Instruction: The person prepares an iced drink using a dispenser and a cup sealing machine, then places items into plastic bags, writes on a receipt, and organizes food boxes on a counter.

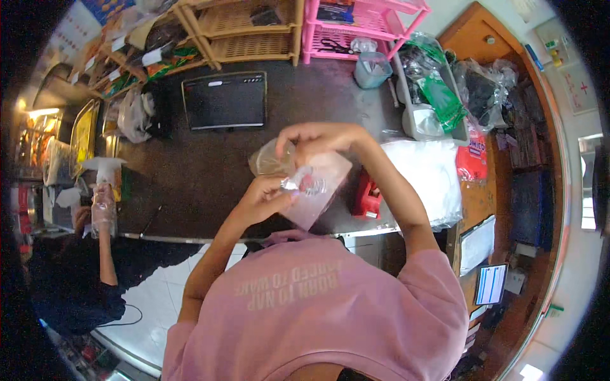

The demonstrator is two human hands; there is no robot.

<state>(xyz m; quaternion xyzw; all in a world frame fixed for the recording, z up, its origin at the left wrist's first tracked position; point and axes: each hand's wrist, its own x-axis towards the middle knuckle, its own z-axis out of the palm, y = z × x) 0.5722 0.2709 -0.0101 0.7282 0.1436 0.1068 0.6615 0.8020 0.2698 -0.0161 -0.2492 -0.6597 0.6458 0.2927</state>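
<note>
A translucent plastic bag [310, 209] with a red and dark print is at the front edge of the dark table, close to my chest. My left hand [269, 197] pinches its crinkled part near the print between thumb and fingers. Over the bag's upper side bends my right hand [319, 140], its fingers curled down onto the plastic; the fingertips are partly hidden. Beyond my left hand, a rounded clear plastic piece [274, 159] bulges out beneath the right fingers; whether it belongs to the same bag I cannot tell. A red tape dispenser [367, 195] stands just right of the bag.
Right of the dispenser lies a stack of white plastic sheets or bags [429, 176]. Behind it are a grey bin [410, 119] with packets and a blue tub [372, 71]. A monitor [226, 102] stands at back left. Another person's hand [104, 200] holds clear plastic at far left.
</note>
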